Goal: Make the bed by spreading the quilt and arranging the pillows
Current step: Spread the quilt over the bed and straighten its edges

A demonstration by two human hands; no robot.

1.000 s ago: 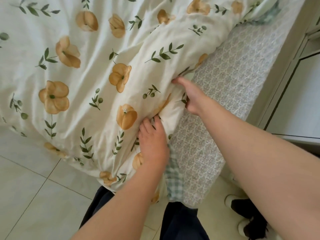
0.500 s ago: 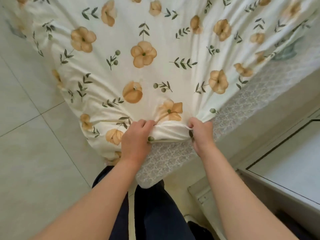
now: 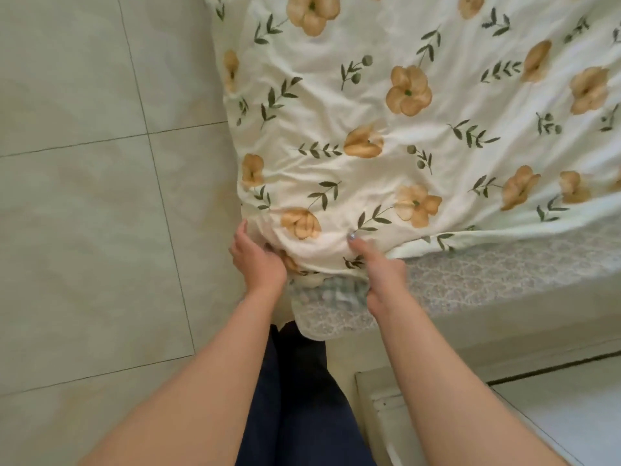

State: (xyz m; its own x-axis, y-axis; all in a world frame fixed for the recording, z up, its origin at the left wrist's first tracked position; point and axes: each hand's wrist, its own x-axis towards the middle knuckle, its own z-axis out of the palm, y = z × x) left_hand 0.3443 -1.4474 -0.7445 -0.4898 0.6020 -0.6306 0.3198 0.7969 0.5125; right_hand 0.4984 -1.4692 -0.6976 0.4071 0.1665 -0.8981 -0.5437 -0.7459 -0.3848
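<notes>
Mattress [image 3: 487, 280] corner, 6 o'clock: left hand [image 3: 257, 260], right hand [image 3: 379, 269] both grip quilt [image 3: 369, 112]; uneven pull risks skew, baring 3 o'clock side.

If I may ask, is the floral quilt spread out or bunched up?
Mostly spread: the quilt lies flat over the mattress, bunched only at the near corner.

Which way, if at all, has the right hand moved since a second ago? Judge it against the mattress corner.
Yes. The right hand, gripping the quilt edge, has slid toward the mattress corner along the mattress's bare edge.
</notes>
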